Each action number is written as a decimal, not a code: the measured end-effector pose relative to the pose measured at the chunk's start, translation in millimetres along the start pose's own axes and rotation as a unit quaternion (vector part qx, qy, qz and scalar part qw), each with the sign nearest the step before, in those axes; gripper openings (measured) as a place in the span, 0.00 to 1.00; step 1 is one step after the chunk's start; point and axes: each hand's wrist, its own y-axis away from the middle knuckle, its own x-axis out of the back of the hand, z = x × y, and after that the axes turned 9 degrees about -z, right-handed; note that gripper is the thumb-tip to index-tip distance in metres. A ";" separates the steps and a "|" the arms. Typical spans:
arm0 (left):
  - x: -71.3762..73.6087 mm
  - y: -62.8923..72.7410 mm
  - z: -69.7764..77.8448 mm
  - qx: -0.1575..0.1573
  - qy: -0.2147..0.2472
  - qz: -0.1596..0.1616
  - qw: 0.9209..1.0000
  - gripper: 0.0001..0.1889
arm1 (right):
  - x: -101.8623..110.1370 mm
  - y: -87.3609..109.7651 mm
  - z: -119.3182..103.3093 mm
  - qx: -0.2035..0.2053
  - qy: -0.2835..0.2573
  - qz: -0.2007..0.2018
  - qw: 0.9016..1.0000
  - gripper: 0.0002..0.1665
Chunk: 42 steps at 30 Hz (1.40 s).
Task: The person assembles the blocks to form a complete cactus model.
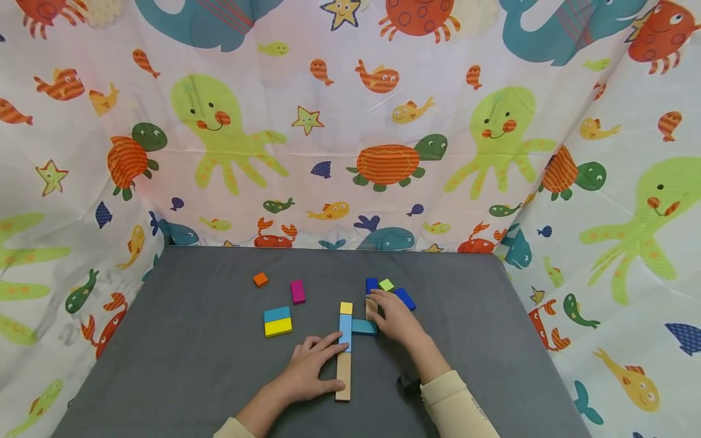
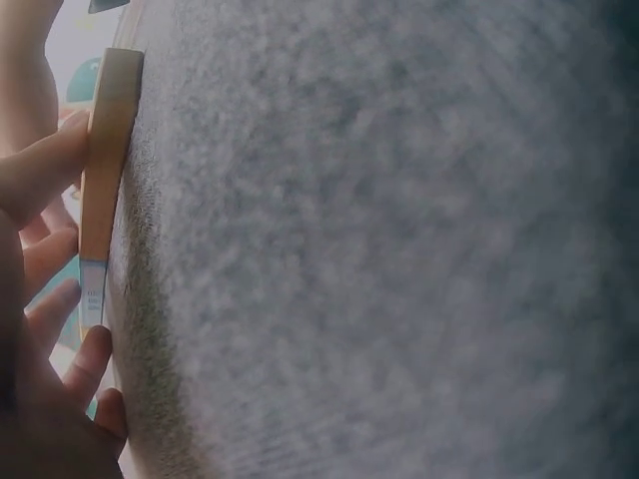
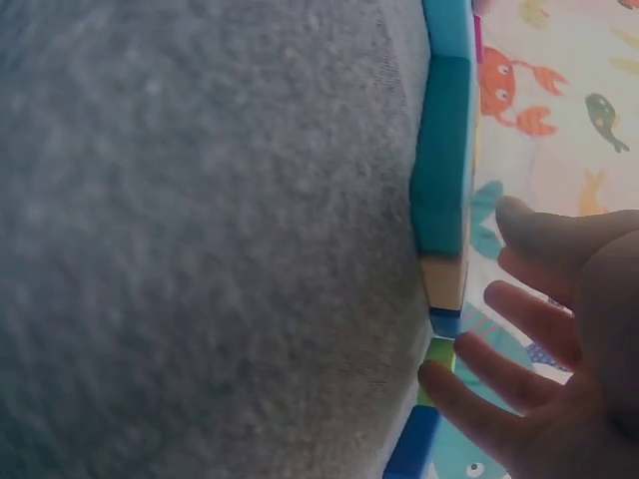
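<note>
Here's the left hand [image 1: 314, 371], down on the bench [image 1: 191, 365], its grip spread wide: thumb at the left side of the plank [image 1: 343, 377], two fingertips up on the pale blue block [image 1: 345, 333]. Those two run end to end in a straight line, and the yellow cube [image 1: 346, 308] caps the far end!

Out to the right goes the teal block [image 1: 364, 327], branching squarely off the pale blue one. And over there, the right hand [image 1: 397, 319]! Its grip is spread too; the right wrist view shows the fingers fanned apart above the row of blocks. The wood block [image 1: 371, 308] sits right under it, at the right end of the teal block and on its far side. Is a fingertip touching that wood? Cannot tell from here.

Beyond the wood block, in line with it, stands the blue block [image 1: 372, 283]; the green block [image 1: 386, 285] is just beside that, turned at an angle, with a second blue block [image 1: 405, 298] slanting away to its right.

Across to the left now: the azure block [image 1: 276, 314] lies flush along the yellow block [image 1: 278, 327], the magenta block [image 1: 297, 292] is near them, and the orange block [image 1: 260, 279] lies farthest left. Behind it all hangs the sea-animal cloth [image 1: 350, 97].
</note>
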 end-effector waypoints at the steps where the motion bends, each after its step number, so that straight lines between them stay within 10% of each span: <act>1: 0.4 -0.2 0.1 0.001 -0.002 -0.001 1.000 0.41 | -0.9 0.3 0.3 -0.003 -0.001 -0.004 1.000 0.26; 10: 0.4 -3.8 -2.5 -0.006 0.015 0.024 1.000 0.42 | -6.1 2.5 0.1 -0.030 -0.004 -0.036 0.999 0.29; 16: 4.7 -3.5 -4.8 0.017 0.042 0.123 0.991 0.36 | -9.3 3.4 1.4 -0.030 -0.005 -0.034 0.999 0.30; 19: 11.4 0.8 -6.2 0.046 0.021 0.214 0.976 0.33 | -9.9 4.3 1.2 -0.028 -0.005 -0.034 0.999 0.30; 26: 33.9 11.1 -20.5 0.196 -0.011 0.373 0.907 0.35 | -7.8 5.8 -1.2 -0.023 -0.012 -0.033 0.999 0.30; 32: 41.1 15.1 -33.6 0.316 -0.006 0.327 0.891 0.46 | -9.1 8.0 0.1 -0.036 -0.009 -0.032 0.999 0.30; 42: 45.4 16.4 -42.8 0.361 0.006 0.289 0.887 0.47 | -10.4 4.8 -1.1 -0.036 -0.001 -0.035 0.999 0.30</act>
